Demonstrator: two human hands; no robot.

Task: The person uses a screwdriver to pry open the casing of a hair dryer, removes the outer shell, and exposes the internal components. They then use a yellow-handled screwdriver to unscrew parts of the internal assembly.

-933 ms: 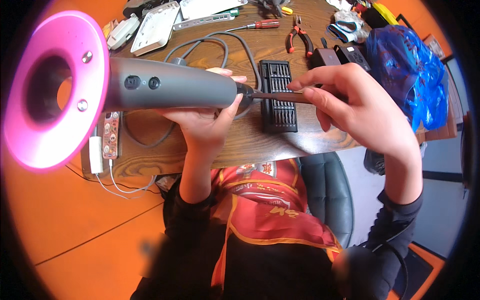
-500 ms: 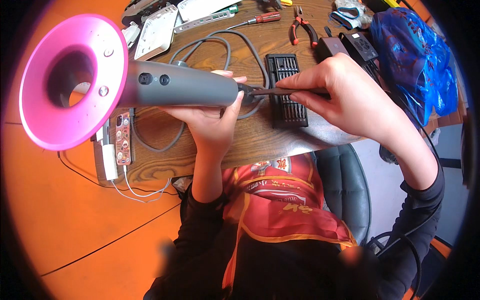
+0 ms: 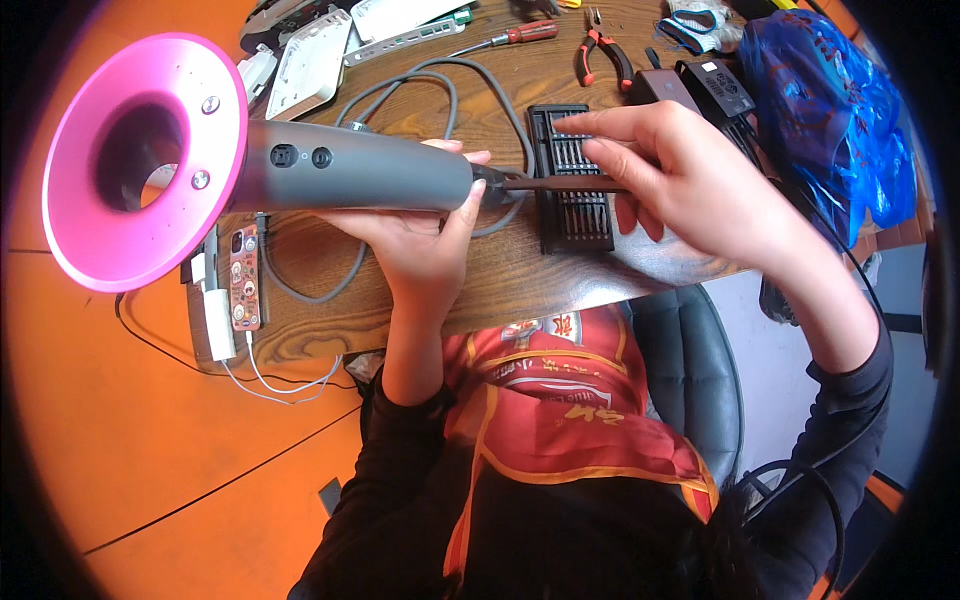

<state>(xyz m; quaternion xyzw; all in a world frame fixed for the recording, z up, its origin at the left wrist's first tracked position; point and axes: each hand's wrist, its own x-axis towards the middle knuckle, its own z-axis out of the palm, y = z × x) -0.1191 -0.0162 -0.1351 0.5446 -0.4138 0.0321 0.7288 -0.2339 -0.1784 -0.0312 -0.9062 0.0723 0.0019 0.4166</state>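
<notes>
A hair dryer (image 3: 365, 165) with a grey barrel and a wide pink ring head lies level above the table. My left hand (image 3: 425, 225) supports the barrel from below, thumb near its right end. Into that end reaches the tip of a slim dark brown tool (image 3: 560, 184); its exact kind I cannot make out. The tool's rear runs behind my right hand (image 3: 690, 175), which holds it loosely. My right index finger and thumb are stretched out above the tool, and other fingers show below it. Beneath lies a black bit case (image 3: 575, 225) with rows of screwdriver bits.
A grey power cord (image 3: 455, 100) loops across the wooden table (image 3: 400, 325). Farther back lie a red-handled screwdriver (image 3: 525, 34), pliers (image 3: 603, 52) and white plastic casings (image 3: 310, 65). A blue plastic bag (image 3: 825, 120) sits at the right, a phone-like cased item (image 3: 245, 280) at the left.
My right index finger and thumb have come off their pinch on the tool and lifted, with lower fingers now showing. The hair dryer has shifted slightly left and up.
</notes>
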